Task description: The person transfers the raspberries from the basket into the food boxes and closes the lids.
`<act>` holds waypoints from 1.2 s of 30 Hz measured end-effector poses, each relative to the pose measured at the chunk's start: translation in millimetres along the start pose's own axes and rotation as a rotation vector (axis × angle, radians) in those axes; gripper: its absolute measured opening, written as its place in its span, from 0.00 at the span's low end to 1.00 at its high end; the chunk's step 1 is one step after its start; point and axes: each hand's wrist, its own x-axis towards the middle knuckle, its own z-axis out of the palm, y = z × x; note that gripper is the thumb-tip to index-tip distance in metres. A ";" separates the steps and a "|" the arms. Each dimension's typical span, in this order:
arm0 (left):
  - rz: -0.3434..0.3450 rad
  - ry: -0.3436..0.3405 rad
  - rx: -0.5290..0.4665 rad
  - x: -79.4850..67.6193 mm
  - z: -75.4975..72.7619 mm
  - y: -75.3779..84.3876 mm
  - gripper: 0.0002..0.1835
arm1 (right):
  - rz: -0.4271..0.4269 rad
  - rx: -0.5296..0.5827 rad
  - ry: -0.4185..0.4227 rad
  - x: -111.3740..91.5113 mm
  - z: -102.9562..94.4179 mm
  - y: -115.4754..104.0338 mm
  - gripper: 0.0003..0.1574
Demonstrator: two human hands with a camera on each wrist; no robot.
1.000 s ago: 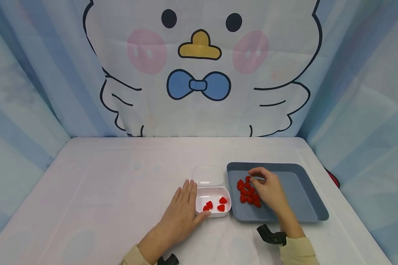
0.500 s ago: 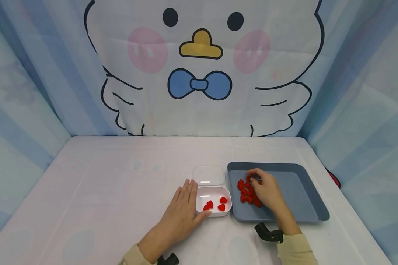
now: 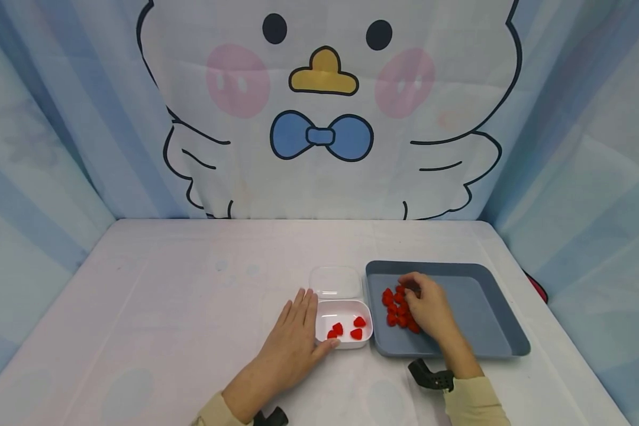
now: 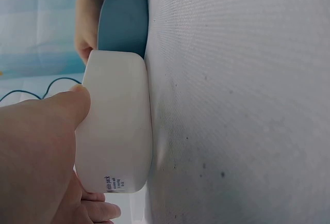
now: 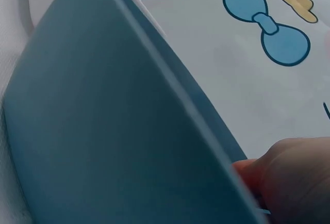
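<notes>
My left hand rests against the left side of a small white plastic box, fingers straight and thumb on its near rim. In the left wrist view the thumb lies on the edge of the box, which has small dark print on its wall. Several red berry-like pieces lie inside it. My right hand reaches into a blue-grey tray, thumb and bent fingers at the far end of a cluster of similar red pieces. I cannot tell whether its fingertips pinch a piece.
A clear plastic lid lies right behind the white box. The tray's left wall stands close beside the box. A white cloth covers the table, and printed curtains enclose the back and sides.
My right hand shifts slightly left and its fingers bend a little more at the far end of the red cluster. The left hand and the box stay put.
</notes>
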 end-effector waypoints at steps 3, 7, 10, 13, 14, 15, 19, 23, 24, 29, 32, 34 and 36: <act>-0.002 -0.004 0.004 0.0 0.3 0.2 0.50 | -0.016 -0.015 0.013 -0.6 0.6 0.4 0.14; -0.003 -0.002 0.001 -0.2 0.0 0.4 0.50 | -0.030 -0.041 0.010 -0.9 1.1 -0.1 0.14; -0.004 0.000 -0.002 -0.4 -0.6 0.5 0.50 | -0.038 -0.056 0.004 -0.6 1.0 -1.0 0.15; -0.005 -0.001 -0.005 -0.4 -0.9 0.5 0.50 | -0.049 -0.055 0.006 -0.3 0.7 -1.6 0.15; -0.005 -0.001 -0.005 -0.5 -1.0 0.6 0.50 | -0.049 -0.053 0.007 -0.4 0.8 -1.6 0.14; -0.004 0.000 -0.007 -0.6 -1.2 0.6 0.50 | -0.050 -0.050 0.009 -0.4 0.9 -1.6 0.14; -0.002 -0.002 -0.012 -0.7 -1.5 0.4 0.50 | -0.047 -0.038 0.016 -0.8 1.1 -1.7 0.13; -0.001 -0.004 -0.014 -0.6 -1.4 0.0 0.50 | -0.043 -0.034 0.030 -1.1 1.3 -1.6 0.12; -0.001 -0.005 -0.014 -0.6 -1.3 0.0 0.50 | -0.043 -0.034 0.033 -1.2 1.3 -1.7 0.12; -0.004 -0.007 -0.020 -0.5 -1.3 0.1 0.50 | -0.031 -0.012 0.053 -1.5 0.1 -2.7 0.12; -0.005 -0.009 -0.025 -0.5 -1.5 0.4 0.50 | -0.015 0.009 0.060 -1.7 -0.9 -3.0 0.13; -0.005 -0.009 -0.026 -0.8 -1.6 0.5 0.50 | -0.009 0.020 0.061 -2.1 -1.5 -2.9 0.13; -0.004 -0.008 -0.026 -0.9 -1.9 0.5 0.50 | -0.007 0.034 0.060 -2.5 -2.2 -3.0 0.13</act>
